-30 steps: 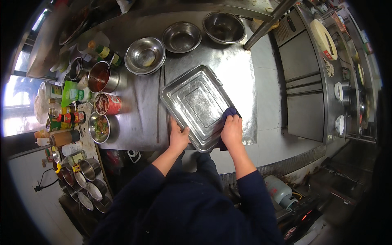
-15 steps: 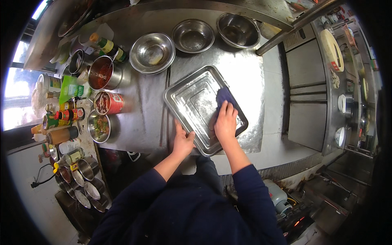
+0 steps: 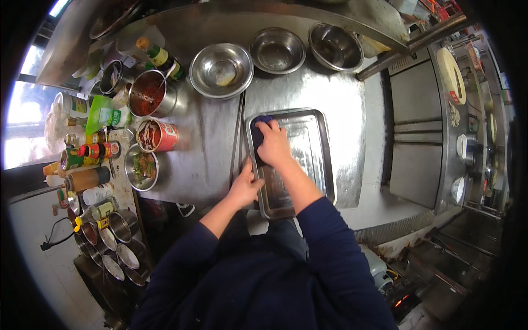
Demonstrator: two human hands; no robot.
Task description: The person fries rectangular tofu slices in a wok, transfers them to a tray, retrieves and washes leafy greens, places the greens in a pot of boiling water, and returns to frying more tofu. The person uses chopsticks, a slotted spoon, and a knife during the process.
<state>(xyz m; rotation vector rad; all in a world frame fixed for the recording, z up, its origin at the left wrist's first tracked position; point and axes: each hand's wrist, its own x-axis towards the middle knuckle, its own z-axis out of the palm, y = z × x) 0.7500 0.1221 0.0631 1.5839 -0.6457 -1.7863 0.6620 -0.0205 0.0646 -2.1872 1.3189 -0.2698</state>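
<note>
A rectangular metal tray [image 3: 305,165] lies on the steel worktop just in front of me. My right hand [image 3: 274,144] reaches inside it and presses a dark purple cloth [image 3: 257,135] against the far left corner. The cloth is bunched under my fingers and mostly covered by them. At the tray's near left side, my left hand [image 3: 246,186] grips the rim, thumb over the edge and fingers along the outer wall.
Three steel bowls stand along the back, the left one [image 3: 220,69] widest. To the left are a pot of red sauce [image 3: 147,94], an open red can [image 3: 158,136], a bowl of chopped vegetables [image 3: 141,167] and several bottles. A metal post [image 3: 385,69] rises at the back right.
The tray has turned to stand nearly straight before me. My right hand and the cloth have moved from its right side to its far left corner. My left hand stays at the rim.
</note>
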